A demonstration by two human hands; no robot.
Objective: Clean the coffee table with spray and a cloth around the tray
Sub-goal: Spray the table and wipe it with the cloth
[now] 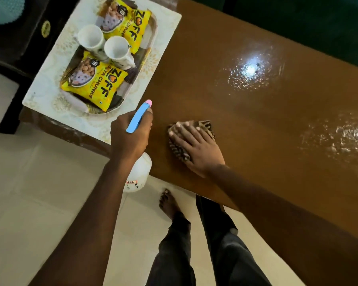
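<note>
1. On the coffee table, seen from the head view, a striped cloth is pressed flat near the front edge by the right hand, fingers straight and spread.
2. Just left of it, a spray bottle is gripped at the neck by the left hand, its white body hanging past the table's edge.
3. At the far left end, the tray is set on a pale mat, loaded with two white cups and two yellow packets.
4. Wet patches are seen shining well apart from the cloth.

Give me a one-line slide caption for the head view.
Left hand holds a spray bottle while right hand presses a striped cloth on the coffee table near the tray.
</note>
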